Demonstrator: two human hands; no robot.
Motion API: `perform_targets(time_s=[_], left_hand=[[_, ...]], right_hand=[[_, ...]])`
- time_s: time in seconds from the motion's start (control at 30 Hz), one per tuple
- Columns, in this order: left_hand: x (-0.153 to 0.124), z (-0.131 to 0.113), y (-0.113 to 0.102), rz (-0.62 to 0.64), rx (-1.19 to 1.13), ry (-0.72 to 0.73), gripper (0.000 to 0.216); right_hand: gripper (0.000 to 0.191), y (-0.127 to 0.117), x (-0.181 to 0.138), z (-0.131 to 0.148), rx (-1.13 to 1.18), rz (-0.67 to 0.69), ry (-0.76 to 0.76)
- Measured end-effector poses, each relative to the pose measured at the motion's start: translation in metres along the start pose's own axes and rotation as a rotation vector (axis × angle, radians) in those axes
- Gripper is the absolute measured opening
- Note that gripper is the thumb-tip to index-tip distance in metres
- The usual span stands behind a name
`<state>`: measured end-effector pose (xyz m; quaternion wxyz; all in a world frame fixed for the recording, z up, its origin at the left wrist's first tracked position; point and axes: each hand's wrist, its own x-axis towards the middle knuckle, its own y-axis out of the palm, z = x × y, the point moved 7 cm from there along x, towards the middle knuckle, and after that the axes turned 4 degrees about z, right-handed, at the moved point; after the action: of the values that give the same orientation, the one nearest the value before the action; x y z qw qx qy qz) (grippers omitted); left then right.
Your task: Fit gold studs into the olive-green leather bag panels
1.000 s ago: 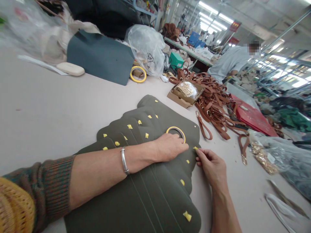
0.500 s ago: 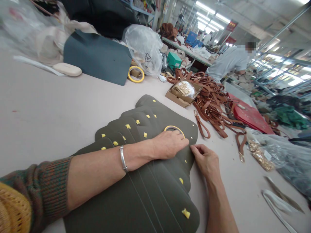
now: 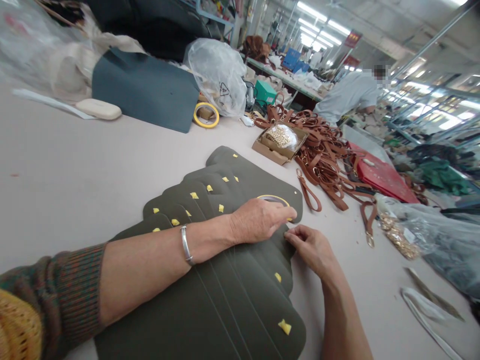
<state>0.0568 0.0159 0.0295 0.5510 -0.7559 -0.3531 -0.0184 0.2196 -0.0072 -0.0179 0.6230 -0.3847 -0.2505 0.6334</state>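
Observation:
Several dark olive-green flat panels [image 3: 180,295] lie fanned out and overlapping on the table, dotted with small bits of yellow tape [image 3: 285,327]. My left hand [image 3: 255,220], with a silver bangle at the wrist, rests over the upper panels. Its fingers are closed on a roll of yellow tape [image 3: 273,198], whose near side they partly cover. Close by on the right, my right hand [image 3: 307,245] has thumb and forefinger pinched at a panel's right edge. What lies between those fingertips is too small to make out.
Beyond the panels sit a cardboard box [image 3: 273,151] of gold hardware and a heap of brown straps [image 3: 322,145]. At the back left are a blue-grey sheet [image 3: 142,90] and another yellow tape roll [image 3: 206,115]. Pale strips [image 3: 427,320] lie right; a person [image 3: 347,95] leans over beyond.
My left hand has shifted slightly right with the tape roll, fingers stretching further over the panel edge. My right hand has moved left and a little nearer, onto a lower panel's edge.

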Motion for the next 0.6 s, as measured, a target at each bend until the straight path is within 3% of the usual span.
perform_targets(time_s=[0.1, 0.23, 0.4, 0.6], left_hand=[[0.000, 0.000, 0.000, -0.002, -0.006, -0.018, 0.036], [0.000, 0.001, 0.001, 0.038, 0.023, -0.065, 0.039], [0.001, 0.000, 0.001, 0.055, 0.033, -0.079, 0.039], [0.000, 0.003, 0.003, 0.057, 0.034, -0.107, 0.027]], right_hand=[[0.030, -0.007, -0.004, 0.000, 0.169, -0.161, -0.038], [0.033, -0.014, -0.014, 0.017, 0.380, -0.304, -0.240], [0.017, -0.011, -0.023, 0.049, 0.114, -0.369, -0.481], [0.016, -0.008, -0.029, 0.059, -0.120, -0.520, -0.492]])
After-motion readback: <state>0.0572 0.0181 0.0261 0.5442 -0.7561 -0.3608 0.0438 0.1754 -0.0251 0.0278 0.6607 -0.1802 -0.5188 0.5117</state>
